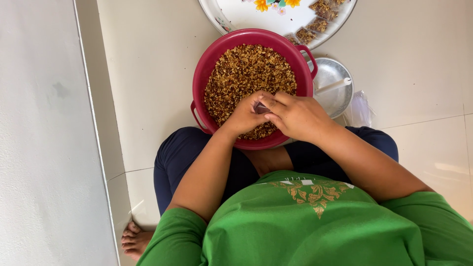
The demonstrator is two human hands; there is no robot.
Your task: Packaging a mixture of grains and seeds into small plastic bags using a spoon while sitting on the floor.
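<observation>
A small clear packet (260,108) is pinched between the two hands, which meet over the near side of a red basin (207,64). The left hand (245,116) closes its fingers on the packet's left edge, and the right hand (295,116) grips it from the other side, so both are clamped on it and touching each other. Under the hands the basin is filled with a brown and yellow mix (246,69) of small bits. Just right of the right hand stands a metal bowl (340,96) with a white stick (334,85) across it, and a heap of clear bags (359,109) lies beyond that. Farther off, past the basin, a round white tray (236,15) with painted flowers holds several filled packets (319,19). All rest on a pale tiled floor (148,74).
</observation>
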